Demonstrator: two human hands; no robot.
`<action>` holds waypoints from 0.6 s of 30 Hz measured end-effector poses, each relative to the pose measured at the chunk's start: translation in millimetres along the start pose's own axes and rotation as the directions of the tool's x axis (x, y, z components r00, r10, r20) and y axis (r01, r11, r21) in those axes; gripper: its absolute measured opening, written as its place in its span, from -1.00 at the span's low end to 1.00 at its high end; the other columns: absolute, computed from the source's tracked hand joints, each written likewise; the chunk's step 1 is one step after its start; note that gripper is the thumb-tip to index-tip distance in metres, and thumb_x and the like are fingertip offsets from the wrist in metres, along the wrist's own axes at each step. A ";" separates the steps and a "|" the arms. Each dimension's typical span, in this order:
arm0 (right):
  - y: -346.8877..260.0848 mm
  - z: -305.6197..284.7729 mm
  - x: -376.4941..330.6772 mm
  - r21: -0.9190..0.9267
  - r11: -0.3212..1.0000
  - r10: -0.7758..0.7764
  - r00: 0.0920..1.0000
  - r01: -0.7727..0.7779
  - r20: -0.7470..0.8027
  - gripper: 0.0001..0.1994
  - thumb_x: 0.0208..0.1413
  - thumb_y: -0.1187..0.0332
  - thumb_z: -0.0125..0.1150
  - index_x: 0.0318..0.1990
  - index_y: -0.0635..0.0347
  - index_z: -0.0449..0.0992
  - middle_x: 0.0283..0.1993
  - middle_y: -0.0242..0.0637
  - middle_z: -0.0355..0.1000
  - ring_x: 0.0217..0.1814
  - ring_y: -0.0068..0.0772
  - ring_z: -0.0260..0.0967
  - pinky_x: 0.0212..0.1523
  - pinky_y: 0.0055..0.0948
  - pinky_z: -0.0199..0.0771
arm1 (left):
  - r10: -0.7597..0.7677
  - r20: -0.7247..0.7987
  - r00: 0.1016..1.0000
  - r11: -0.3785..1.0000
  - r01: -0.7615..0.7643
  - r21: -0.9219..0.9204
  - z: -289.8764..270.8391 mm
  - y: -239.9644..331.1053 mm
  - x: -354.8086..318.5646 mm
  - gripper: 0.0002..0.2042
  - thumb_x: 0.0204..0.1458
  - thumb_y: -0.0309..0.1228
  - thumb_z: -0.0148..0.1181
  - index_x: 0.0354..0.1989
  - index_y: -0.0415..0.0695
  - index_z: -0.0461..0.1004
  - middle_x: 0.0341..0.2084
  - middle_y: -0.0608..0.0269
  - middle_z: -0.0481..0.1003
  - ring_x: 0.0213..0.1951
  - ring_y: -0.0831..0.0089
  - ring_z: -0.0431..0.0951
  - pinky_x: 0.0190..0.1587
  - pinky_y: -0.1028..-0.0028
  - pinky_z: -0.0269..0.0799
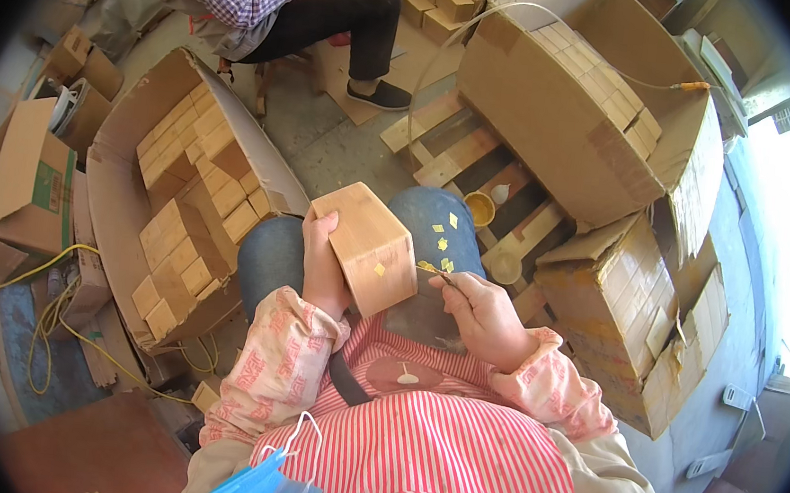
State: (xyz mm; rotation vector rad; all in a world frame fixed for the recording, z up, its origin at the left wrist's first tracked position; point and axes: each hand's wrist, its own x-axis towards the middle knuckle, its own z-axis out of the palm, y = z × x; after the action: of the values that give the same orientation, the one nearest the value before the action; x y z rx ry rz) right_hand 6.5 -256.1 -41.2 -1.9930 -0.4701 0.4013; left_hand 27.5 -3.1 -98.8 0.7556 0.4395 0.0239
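Two open cartons bound your reach, the left carton (pixel 112 205) near your left knee and the right carton (pixel 545 118) farther ahead, with grey floor (pixel 314 148) between. Your left hand (pixel 322 268) grips the wooden box (pixel 371 244), tilted above your lap, thumb along its side, while your right hand's fingers (pixel 461 300) pinch a thin tool (pixel 445 277). Your remaining left fingers are hidden behind the box; whether the tool's tip touches it, you cannot tell.

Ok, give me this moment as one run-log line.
left hand: holding wooden box | right hand: gripping thin tool, tip near box | box: yellow diamond on one face | blue trouser leg: more yellow diamonds
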 end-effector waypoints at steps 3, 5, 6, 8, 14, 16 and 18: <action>-4.3 -3.3 0.8 0.004 1.000 -0.003 1.000 0.003 0.010 -0.77 0.41 0.41 0.14 0.05 0.36 0.61 -0.12 0.02 0.61 -0.10 0.11 0.61 -0.08 -0.18 0.62 | -0.161 0.017 0.987 0.986 0.161 -0.030 3.4 6.8 2.4 -0.46 0.26 -0.05 0.01 0.26 -0.17 0.36 0.03 0.02 0.56 0.02 0.08 0.67 0.11 0.13 0.62; -8.9 -6.4 1.1 -0.009 1.000 0.007 0.999 -0.007 0.032 -0.77 0.42 0.40 0.14 0.04 0.36 0.61 -0.10 0.02 0.61 -0.09 0.11 0.61 -0.07 -0.19 0.62 | -0.225 0.036 0.974 0.974 0.226 -0.019 4.6 9.7 4.1 -0.42 0.25 0.03 0.01 0.25 -0.18 0.40 0.05 0.00 0.58 0.04 0.06 0.66 0.12 0.11 0.61; -11.5 -7.9 1.3 -0.008 1.000 0.003 0.999 -0.003 0.038 -0.77 0.42 0.40 0.14 0.04 0.36 0.61 -0.10 0.02 0.61 -0.09 0.11 0.61 -0.07 -0.18 0.62 | -0.235 0.041 0.971 0.972 0.235 0.000 4.7 10.8 5.8 -0.40 0.25 0.07 0.00 0.25 -0.19 0.41 0.06 0.00 0.58 0.04 0.05 0.66 0.13 0.09 0.61; -16.8 -10.9 2.4 0.014 1.000 -0.015 0.999 0.014 0.051 -0.78 0.42 0.40 0.14 0.03 0.35 0.61 -0.10 0.02 0.60 -0.08 0.12 0.60 -0.06 -0.18 0.62 | -0.253 0.057 0.966 0.967 0.253 0.017 3.7 12.3 9.2 -0.37 0.25 0.11 -0.01 0.24 -0.18 0.43 0.06 0.00 0.59 0.05 0.05 0.66 0.13 0.09 0.61; -27.9 -20.1 12.0 0.006 0.996 -0.087 0.991 0.086 0.100 -0.79 0.41 0.42 0.14 0.04 0.34 0.60 -0.11 0.05 0.59 -0.09 0.14 0.60 -0.06 -0.14 0.61 | -0.283 0.087 0.955 0.959 0.282 0.033 -0.6 13.0 16.0 -0.37 0.29 0.15 -0.08 0.23 -0.17 0.44 0.05 0.03 0.61 0.04 0.09 0.67 0.12 0.12 0.62; -29.4 -22.9 15.4 -0.004 0.996 -0.085 0.991 0.086 0.106 -0.80 0.40 0.43 0.15 0.03 0.34 0.60 -0.11 0.05 0.59 -0.08 0.14 0.60 -0.06 -0.14 0.61 | -0.289 0.091 0.953 0.957 0.285 0.055 -0.3 13.3 16.1 -0.36 0.30 0.16 -0.11 0.23 -0.17 0.45 0.05 0.03 0.61 0.03 0.10 0.68 0.12 0.13 0.62; -29.8 -24.5 17.7 -0.008 0.996 -0.085 0.991 0.086 0.103 -0.80 0.39 0.44 0.16 0.03 0.35 0.60 -0.11 0.05 0.58 -0.09 0.12 0.60 -0.06 -0.15 0.61 | -0.289 0.095 0.953 0.957 0.287 0.040 0.2 13.8 16.3 -0.36 0.32 0.15 -0.12 0.21 -0.19 0.48 0.00 0.05 0.63 -0.02 0.12 0.68 0.09 0.15 0.62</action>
State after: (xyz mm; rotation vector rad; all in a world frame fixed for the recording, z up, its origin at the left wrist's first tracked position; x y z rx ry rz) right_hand 28.8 -253.8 -5.1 -1.9633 -0.6214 0.4491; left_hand 44.3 9.8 -95.6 0.7087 0.4518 -0.2927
